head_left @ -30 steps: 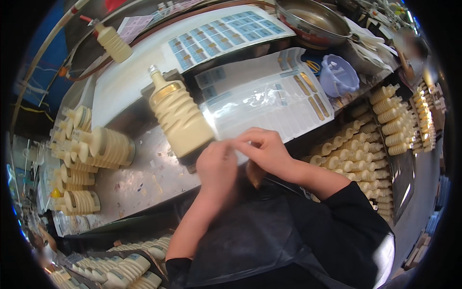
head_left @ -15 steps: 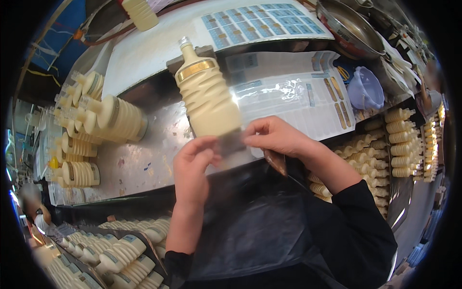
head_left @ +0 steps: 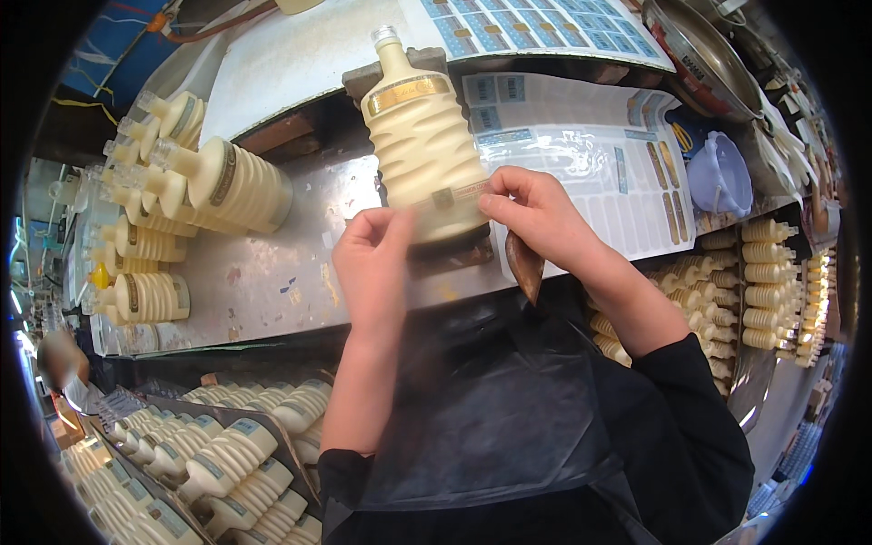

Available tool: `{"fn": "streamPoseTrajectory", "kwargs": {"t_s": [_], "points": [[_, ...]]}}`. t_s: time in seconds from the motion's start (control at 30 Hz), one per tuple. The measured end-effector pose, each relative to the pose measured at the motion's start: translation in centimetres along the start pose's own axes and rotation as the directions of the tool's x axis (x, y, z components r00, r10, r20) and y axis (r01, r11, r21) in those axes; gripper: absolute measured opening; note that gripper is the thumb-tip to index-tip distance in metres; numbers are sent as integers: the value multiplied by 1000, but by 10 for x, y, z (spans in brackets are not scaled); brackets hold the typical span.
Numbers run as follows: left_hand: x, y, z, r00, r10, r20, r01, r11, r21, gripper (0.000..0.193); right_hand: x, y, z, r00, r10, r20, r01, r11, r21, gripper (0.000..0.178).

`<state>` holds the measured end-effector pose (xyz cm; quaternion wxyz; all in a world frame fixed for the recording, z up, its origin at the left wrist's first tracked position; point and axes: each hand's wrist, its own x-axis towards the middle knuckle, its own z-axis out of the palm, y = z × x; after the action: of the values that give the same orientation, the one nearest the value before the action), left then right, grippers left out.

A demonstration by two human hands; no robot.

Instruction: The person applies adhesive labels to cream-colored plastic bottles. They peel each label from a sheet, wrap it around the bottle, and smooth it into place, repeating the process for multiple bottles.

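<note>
A cream bottle (head_left: 427,136) with wavy ridges and a gold band lies on a dark rest, its clear neck pointing away from me. Across its lower end stretches a thin label (head_left: 442,198) with a small dark square and a reddish strip. My right hand (head_left: 536,213) pinches the label's right end against the bottle. Below that palm pokes out a brown pointed piece (head_left: 524,270), its upper part hidden by the hand. With thumb and forefinger together, my left hand (head_left: 374,250), slightly blurred, is at the label's left end.
Several cream bottles (head_left: 232,186) stand crowded at the left of the metal table (head_left: 254,295). Label sheets (head_left: 590,173) lie right of the bottle, with more on the white board (head_left: 272,82) behind. A lilac bucket (head_left: 719,177) stands at right. Racked bottles (head_left: 232,459) fill the lower left.
The label has gone from in front of the bottle's base onto its lower face, both hands moving up with it. The view has shifted, so the table's things sit slightly differently in the picture.
</note>
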<state>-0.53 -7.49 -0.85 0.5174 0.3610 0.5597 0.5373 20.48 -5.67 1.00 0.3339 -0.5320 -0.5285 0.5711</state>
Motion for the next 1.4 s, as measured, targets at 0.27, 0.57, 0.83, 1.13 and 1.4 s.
{"fn": "streamPoseTrajectory", "kwargs": {"t_s": [0.27, 0.57, 0.83, 1.13, 1.4], "points": [[3, -5, 0, 1000, 10, -8, -10, 1000, 5, 17, 2, 9, 4, 998, -1, -59, 0, 1000, -18, 15], [6, -18, -3, 999, 51, 7, -51, 999, -5, 16, 10, 29, 1, 994, -60, -90, 52, 995, -85, 13], [8, -30, 0, 997, 80, -6, -80, 990, -118, 36, 8, 28, -8, 998, 25, -59, -22, 998, 55, 38], [2, -33, 15, 994, 104, 19, -101, 986, -135, 58, 13, 30, 6, 997, -28, -76, 26, 999, -38, 51], [2, -35, 13, 994, 103, 29, -95, 977, -189, 58, 11, 20, 6, 997, -2, -79, -6, 995, -100, 55]]}}
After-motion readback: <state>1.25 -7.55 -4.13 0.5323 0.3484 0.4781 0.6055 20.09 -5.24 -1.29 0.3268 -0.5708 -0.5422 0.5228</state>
